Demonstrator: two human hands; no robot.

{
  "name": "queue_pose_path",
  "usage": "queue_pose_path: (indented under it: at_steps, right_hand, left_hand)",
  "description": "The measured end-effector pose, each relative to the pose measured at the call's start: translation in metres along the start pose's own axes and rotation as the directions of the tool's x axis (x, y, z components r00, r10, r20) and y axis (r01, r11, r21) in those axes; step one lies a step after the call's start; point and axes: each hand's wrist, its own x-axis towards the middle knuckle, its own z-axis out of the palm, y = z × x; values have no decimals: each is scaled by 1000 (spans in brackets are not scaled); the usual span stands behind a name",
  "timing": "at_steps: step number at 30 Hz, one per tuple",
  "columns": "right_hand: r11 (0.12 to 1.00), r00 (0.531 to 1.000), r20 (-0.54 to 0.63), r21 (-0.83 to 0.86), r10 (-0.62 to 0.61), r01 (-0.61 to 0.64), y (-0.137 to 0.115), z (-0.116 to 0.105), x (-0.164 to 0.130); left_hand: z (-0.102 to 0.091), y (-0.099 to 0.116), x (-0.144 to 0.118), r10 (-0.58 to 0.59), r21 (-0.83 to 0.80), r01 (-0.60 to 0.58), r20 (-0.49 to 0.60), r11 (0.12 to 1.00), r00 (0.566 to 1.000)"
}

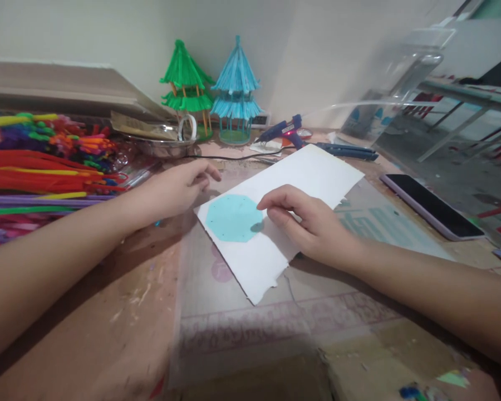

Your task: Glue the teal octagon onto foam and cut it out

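At the middle of the counter [142,317], on a printed clear sheet [242,326], a white board [313,172] lies aslant, a pale blue octagon [229,214] flat on its left part. We take the board for a level backing; its whiteness sets off the octagon's outline.

Our left hand [187,186] hangs just beyond the octagon's upper left, fingers relaxed and parted, nothing seen in them. Our right hand [307,223] is by its right edge, forefinger and thumb drawn near each other; whether anything small is pinched there, or a tip touches, we cannot tell.

Glue gun [275,131], red light showing, and blue-handled tool [346,151] lie behind the board, we judge to be reachable yet clear of our fingers. Green tiered model [187,103] and blue tiered model [236,108] stand near the wall, presumably out of harm's way.

Containers: metal bowl [162,148], brown piece [137,127] across its top, white roll [193,129] at its right side; inside hidden from us. Left, coloured fuzzy sticks [37,170] in heaps, roughly by colour. Right, clear vessel [404,72], blurred; contents uncertain.
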Motion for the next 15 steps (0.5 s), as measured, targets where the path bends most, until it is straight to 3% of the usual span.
queue_pose_path:
  at_steps: [2,4,8,15]
  right_hand:
    - [1000,1000,20,-15,7,-7,2,1,1]
    - [999,999,31,-27,20,-20,3,1,1]
    - [998,997,58,-52,48,-45,3,0,2]
    - [996,983,177,-69,-47,60,4,1,2]
  left_hand:
    - [-7,7,-2,88,162,-87,1,983,996]
    - [-14,14,-4,167,269,-180,70,946,984]
    - [-18,19,-10,128,305,-206,256,930,958]
    - [-3,12,-14,161,371,-256,268,892,950]
